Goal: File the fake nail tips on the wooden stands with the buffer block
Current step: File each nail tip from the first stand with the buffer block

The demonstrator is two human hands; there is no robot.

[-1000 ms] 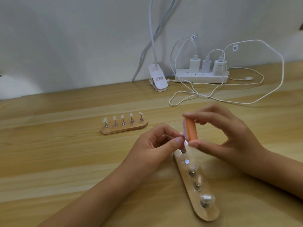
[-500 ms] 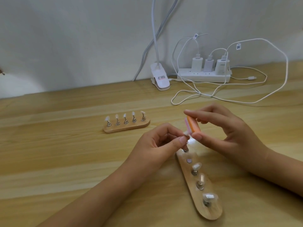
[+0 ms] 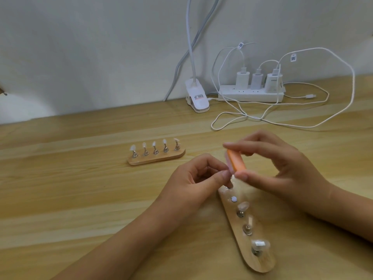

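The right hand pinches the orange buffer block between thumb and forefinger, holding it tilted over the far end of the near wooden stand, which runs from the hands toward the near right of the table. The left hand closes its thumb and fingertips around the nail tip on that stand's farthest post, just under the block, steadying it. By my reading, filing is under way on this first tip. On the same stand the next spot shows only a bare round disc, and three more tips stand on posts nearer the camera. The far stand, well apart to the left, carries five upright tips. Which tips are already filed cannot be told: they are small, clear and blurred. The tip being worked is almost wholly hidden by fingers and block, so contact between them is not plain.
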